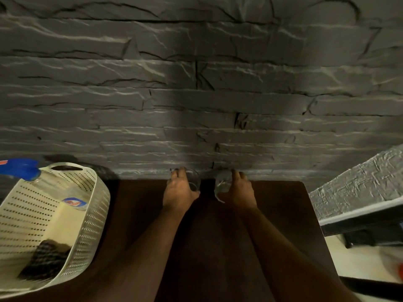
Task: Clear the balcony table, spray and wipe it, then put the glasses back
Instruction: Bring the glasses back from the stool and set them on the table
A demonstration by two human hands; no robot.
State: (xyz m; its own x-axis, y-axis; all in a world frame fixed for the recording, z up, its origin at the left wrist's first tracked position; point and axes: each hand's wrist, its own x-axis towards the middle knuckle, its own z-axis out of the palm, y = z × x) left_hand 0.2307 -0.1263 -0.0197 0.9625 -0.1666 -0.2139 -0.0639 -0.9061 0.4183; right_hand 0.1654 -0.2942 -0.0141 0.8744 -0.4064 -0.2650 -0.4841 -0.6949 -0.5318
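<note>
Both my arms reach across the dark brown table (283, 205) to its far edge by the wall. My left hand (179, 191) grips a clear glass (193, 179), its fingers curled round the glass's left side. My right hand (238, 192) grips a second clear glass (222, 183) from the right. The two glasses stand close together, a narrow gap between them. Whether they rest on the table or hang just above it, I cannot tell. A spray bottle with a blue trigger head (23, 167) lies in the basket at the left.
A cream perforated basket (87, 214) sits on the table's left side, holding the bottle, a pale cloth (63, 225) and a dark cloth (46, 260). A dark stone-clad wall (196, 83) rises behind the table. A grey textured ledge (359, 184) stands at the right.
</note>
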